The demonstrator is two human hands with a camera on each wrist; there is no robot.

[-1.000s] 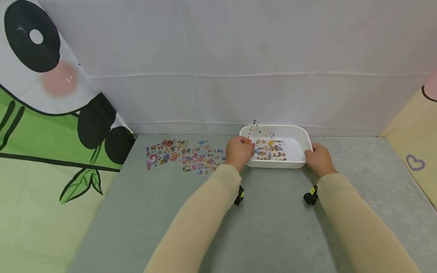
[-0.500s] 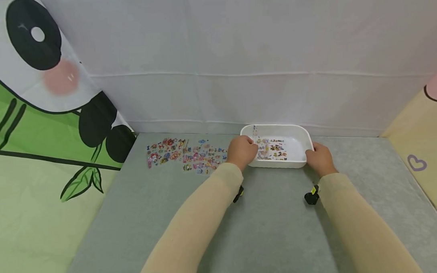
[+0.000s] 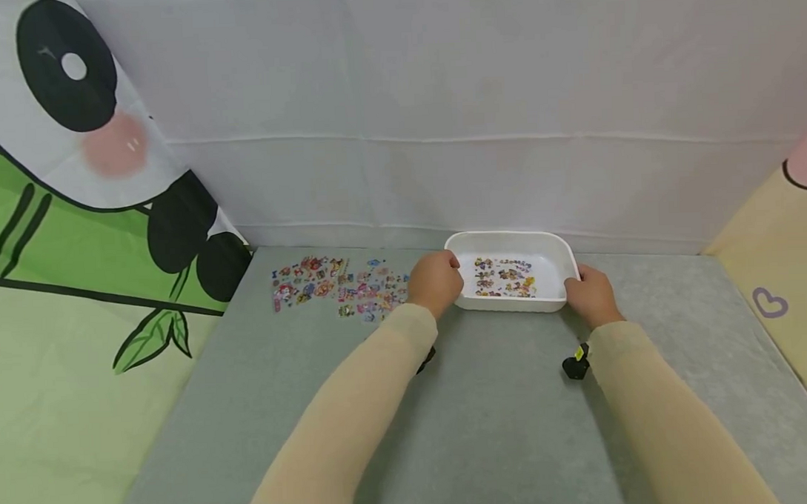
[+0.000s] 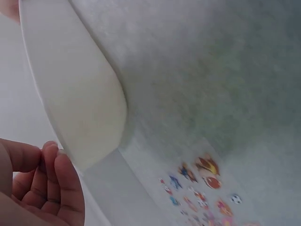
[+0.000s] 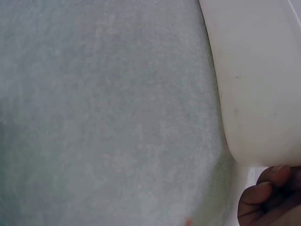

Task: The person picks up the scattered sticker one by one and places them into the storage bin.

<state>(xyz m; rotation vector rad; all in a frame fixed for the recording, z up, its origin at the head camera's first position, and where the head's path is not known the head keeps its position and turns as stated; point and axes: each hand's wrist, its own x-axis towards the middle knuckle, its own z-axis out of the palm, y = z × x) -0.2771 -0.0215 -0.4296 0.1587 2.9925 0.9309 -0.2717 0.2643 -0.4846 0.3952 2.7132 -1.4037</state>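
A white rectangular plastic tray [image 3: 556, 265] stands on the grey table. In it lie clear sticker sheets [image 3: 504, 278] with small cartoon prints, seemingly stacked. My left hand [image 3: 436, 280] is at the tray's left end; in the left wrist view its thumb and curled fingertips meet beside the rim, with no sheet visible between them. My right hand [image 3: 590, 296] grips the tray's right end, and in the right wrist view its curled fingers [image 5: 270, 186] are at the tray's corner. Two more sticker sheets lie on the table to the left: a reddish one [image 3: 309, 280] and a paler one [image 3: 371, 290].
A white cloth wall [image 3: 372, 119] rises right behind the tray. Printed cloth panels flank the table [image 3: 502, 412], a green one [image 3: 38, 309] at left and a yellow one [image 3: 771, 261] at right.
The sticker sheet that my left hand held over the tray came down inside and was let go. My left hand then drew back slightly left. My right hand stayed on the tray.
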